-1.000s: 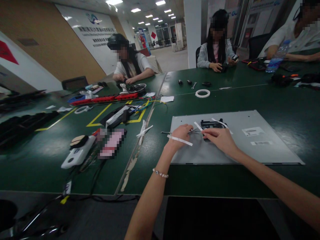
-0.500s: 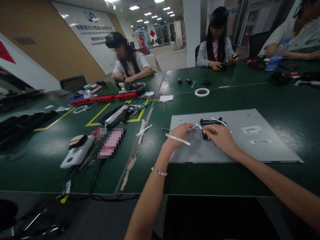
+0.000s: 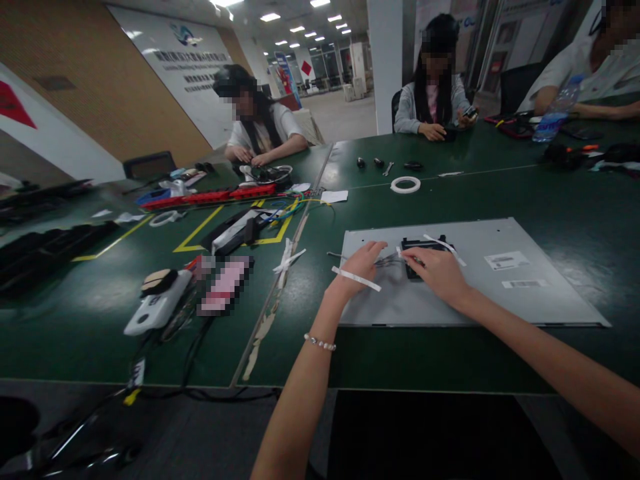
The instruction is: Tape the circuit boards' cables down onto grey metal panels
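A flat grey panel with two printed labels lies before me on the table, and a black box-like part rests on its far half. My left hand is closed round a bundle of thin grey cables left of the black part. A strip of white tape clings across the back of that hand. My right hand pinches a small white piece of tape at the cables. Another white strip shows just behind the right hand. Fingers partly hide the cables.
On the green table lie a tape roll, a wrench, crossed white strips, a phone and a white device. Several people sit across the table. A water bottle stands at far right.
My right hand has shifted slightly left, and the small white tape at its fingertips has turned more upright. The left hand stays almost in place.
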Tool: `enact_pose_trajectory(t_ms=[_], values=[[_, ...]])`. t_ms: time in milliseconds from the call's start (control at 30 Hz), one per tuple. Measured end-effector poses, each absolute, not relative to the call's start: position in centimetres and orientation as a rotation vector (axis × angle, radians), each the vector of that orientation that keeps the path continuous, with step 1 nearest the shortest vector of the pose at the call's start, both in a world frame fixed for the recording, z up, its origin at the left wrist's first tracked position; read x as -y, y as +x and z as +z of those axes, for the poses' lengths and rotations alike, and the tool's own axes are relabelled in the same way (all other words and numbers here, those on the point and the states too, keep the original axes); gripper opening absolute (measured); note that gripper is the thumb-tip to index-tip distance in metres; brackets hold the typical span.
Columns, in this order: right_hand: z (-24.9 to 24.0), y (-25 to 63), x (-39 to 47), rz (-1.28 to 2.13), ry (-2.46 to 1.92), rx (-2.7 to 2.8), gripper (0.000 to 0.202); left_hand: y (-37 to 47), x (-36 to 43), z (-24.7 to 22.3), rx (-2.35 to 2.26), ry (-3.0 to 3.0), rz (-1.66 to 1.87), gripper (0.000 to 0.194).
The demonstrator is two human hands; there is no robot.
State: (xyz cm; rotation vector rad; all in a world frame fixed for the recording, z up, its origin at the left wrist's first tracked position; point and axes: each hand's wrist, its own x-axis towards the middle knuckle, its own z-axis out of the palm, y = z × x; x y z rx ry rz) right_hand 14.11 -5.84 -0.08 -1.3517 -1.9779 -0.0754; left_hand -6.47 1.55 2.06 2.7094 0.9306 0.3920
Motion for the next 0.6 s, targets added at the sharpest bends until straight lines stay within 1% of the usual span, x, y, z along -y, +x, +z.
enact_pose_trajectory(t_ms=[167, 267, 400, 600], values=[[1.0, 13.8, 5.8, -0.296, -1.355, 2.016, 0.022, -6.5, -1.8, 1.7, -0.906, 2.745, 0.412, 0.060], [0.5, 13.4, 5.6, -0.383, -1.292, 2.100, 0.023, -6.5, -1.9, 1.6, -0.912, 2.735, 0.415, 0.058], [-0.8, 13.0, 5.2, -0.370, -1.239, 2.207, 0.019, -6.5, -2.0, 1.5, -0.889, 2.727, 0.437, 0.058], [-1.6, 12.7, 5.0, -0.262, -1.330, 2.256, 0.017, -6.3, -2.0, 1.2, -0.787, 2.704, 0.440, 0.063]])
